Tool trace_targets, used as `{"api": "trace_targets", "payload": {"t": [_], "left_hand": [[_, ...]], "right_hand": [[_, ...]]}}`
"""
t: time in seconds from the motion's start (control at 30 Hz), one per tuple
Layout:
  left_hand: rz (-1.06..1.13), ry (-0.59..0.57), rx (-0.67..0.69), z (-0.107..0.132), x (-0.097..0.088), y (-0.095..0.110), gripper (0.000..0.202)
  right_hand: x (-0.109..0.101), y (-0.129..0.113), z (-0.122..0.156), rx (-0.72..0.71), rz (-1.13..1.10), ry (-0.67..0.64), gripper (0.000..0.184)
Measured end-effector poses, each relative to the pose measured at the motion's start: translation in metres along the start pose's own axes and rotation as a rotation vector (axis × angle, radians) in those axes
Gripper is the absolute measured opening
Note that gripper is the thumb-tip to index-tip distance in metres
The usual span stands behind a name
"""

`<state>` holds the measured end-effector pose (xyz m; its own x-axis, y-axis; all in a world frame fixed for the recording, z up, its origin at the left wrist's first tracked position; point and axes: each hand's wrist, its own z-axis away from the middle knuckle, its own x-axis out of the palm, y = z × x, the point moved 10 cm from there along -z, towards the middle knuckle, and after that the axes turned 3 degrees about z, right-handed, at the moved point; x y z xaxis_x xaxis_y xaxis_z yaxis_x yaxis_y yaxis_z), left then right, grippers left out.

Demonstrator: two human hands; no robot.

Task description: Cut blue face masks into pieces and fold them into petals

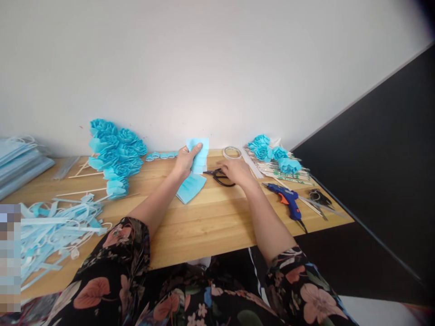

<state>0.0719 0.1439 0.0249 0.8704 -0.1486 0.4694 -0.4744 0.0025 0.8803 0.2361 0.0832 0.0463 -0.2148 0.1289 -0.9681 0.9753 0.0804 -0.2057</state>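
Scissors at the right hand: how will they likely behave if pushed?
The scissors appear to lie flat, so they'd probably slide or pivot rather than roll. Their slim blades look rigid, so bending seems unlikely.

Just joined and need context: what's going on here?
A person's left hand holds a light-blue sheet upright above the wooden table. The right hand is at the handles of the black scissors; whether it grips them is hard to tell. A folded light-blue piece lies just below the held sheet. Blue flowers lie on both sides: the left cluster and the right cluster. A glue gun lies to the right.
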Motion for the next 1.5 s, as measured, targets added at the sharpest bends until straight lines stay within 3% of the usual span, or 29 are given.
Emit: {"api": "trace_targets", "payload": {"t": [0.07, 0.17, 0.27, 0.37, 0.47, 0.6, 0.73, 0.83, 1.03, 1.23, 1.5], "left_hand": [[-0.114, -0.062, 0.002, 0.003, 0.006, 0.000, 0.053], [-0.286, -0.161, 0.000, 0.008, 0.017, -0.003, 0.049], [-0.413, -0.263, 0.018, 0.012, 0.031, -0.006, 0.044], [-0.524, -0.336, 0.079, 0.015, 0.044, -0.008, 0.044], [-0.588, -0.373, 0.114, 0.017, 0.050, -0.008, 0.041], [-0.567, -0.366, 0.065, 0.017, 0.045, -0.008, 0.036], [-0.510, -0.241, 0.082, 0.007, 0.027, 0.003, 0.042], [-0.474, -0.172, 0.100, 0.000, 0.018, 0.007, 0.044], [-0.374, -0.143, 0.035, -0.002, 0.012, -0.002, 0.041], [-0.339, -0.143, 0.050, -0.004, 0.012, -0.004, 0.036], [-0.222, -0.184, 0.002, -0.003, 0.017, -0.012, 0.048]], "right_hand": [[-0.025, 0.005, 0.002, 0.031, -0.163, 0.223, 0.036], [-0.049, -0.003, 0.009, -0.121, -0.438, 0.457, 0.040], [-0.053, -0.023, 0.015, -0.329, -0.501, 0.511, 0.038], [-0.049, -0.035, 0.016, -0.404, -0.490, 0.516, 0.030], [-0.047, -0.028, 0.012, -0.332, -0.556, 0.549, 0.019], [-0.044, 0.001, 0.007, -0.136, -0.778, 0.593, 0.020], [-0.039, 0.031, 0.008, 0.050, -0.952, 0.671, 0.025], [-0.035, 0.040, 0.009, 0.122, -0.995, 0.683, 0.026], [-0.026, 0.045, 0.004, 0.137, -1.030, 0.661, 0.038], [-0.015, 0.053, -0.003, 0.170, -0.978, 0.653, 0.034], [-0.028, 0.049, 0.011, 0.212, -0.790, 0.730, 0.035]]}}
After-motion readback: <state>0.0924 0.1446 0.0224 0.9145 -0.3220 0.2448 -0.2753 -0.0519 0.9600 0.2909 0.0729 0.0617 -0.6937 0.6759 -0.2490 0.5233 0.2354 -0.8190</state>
